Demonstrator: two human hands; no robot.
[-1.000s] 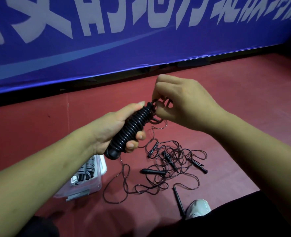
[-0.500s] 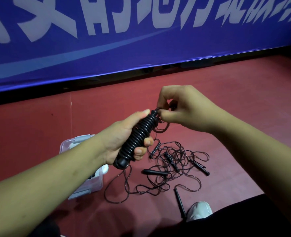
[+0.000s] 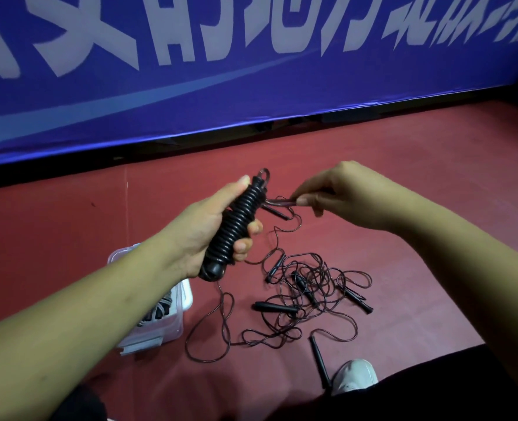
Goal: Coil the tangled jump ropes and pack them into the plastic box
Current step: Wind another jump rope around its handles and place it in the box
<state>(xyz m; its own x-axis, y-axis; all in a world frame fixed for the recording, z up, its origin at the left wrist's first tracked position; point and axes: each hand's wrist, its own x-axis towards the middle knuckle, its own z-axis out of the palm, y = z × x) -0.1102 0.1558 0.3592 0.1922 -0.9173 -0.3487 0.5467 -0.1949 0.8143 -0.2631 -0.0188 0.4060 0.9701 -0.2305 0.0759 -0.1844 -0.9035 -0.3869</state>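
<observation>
Fingers and thumb of my left hand [image 3: 204, 232] curl tightly round the coiled jump rope [image 3: 240, 218], a black bundle held tilted above the floor. My right hand [image 3: 344, 196] pinches a short loop of cord [image 3: 282, 202] between thumb and forefinger, just beside the bundle's upper end. The tangled jump ropes [image 3: 307, 287] lie on the red floor [image 3: 403, 165] below my hands, black handles scattered among the loops. The plastic box [image 3: 172, 326] sits under my left forearm with coiled ropes inside. Large white characters cross the blue banner [image 3: 251, 95], cut off at the top; I cannot read them.
</observation>
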